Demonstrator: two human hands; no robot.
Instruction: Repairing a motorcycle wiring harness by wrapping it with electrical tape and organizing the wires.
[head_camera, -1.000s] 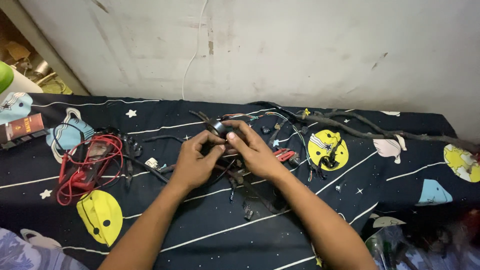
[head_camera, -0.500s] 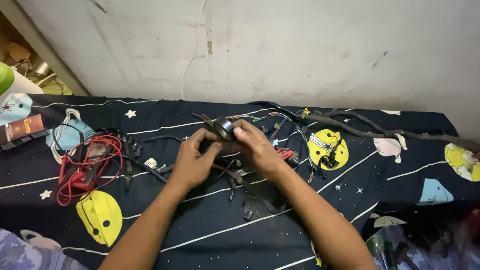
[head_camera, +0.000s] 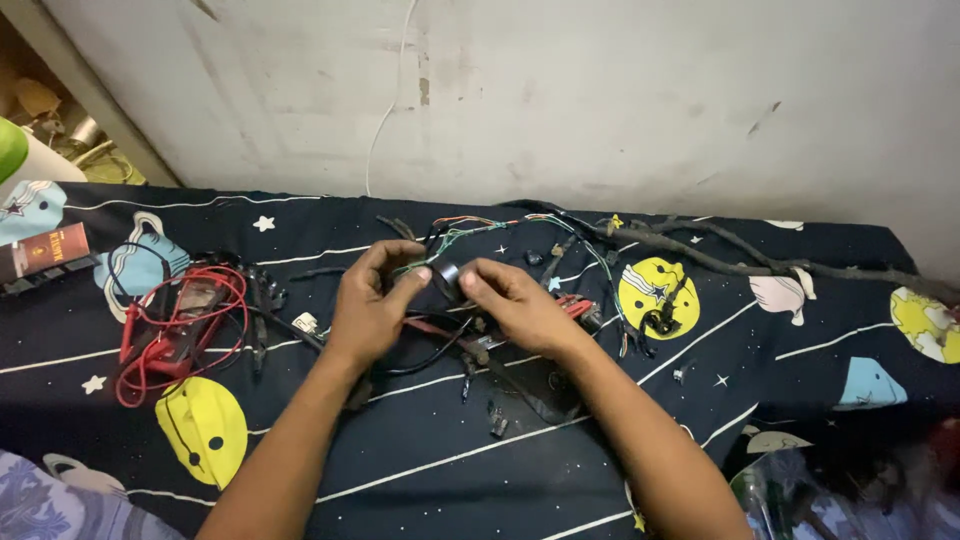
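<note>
My left hand (head_camera: 372, 305) and my right hand (head_camera: 512, 305) meet over the middle of a dark star-patterned cloth (head_camera: 420, 440). Between their fingertips sits a small roll of black tape (head_camera: 446, 277), pinched from both sides. A thin green wire (head_camera: 425, 258) of the wiring harness (head_camera: 560, 240) runs under my left fingers. The harness spreads behind and to the right of my hands, with black connectors and coloured wires.
A multimeter with red and black leads (head_camera: 175, 315) lies at the left. A black taped cable branch (head_camera: 760, 262) runs along the back right. Small black connectors (head_camera: 497, 420) lie near my forearms. A small box (head_camera: 45, 252) sits at far left. A pale wall stands behind.
Both hands have shifted slightly and lifted the tape roll, now held up between the fingertips with the left fingers wrapped around the wire.
</note>
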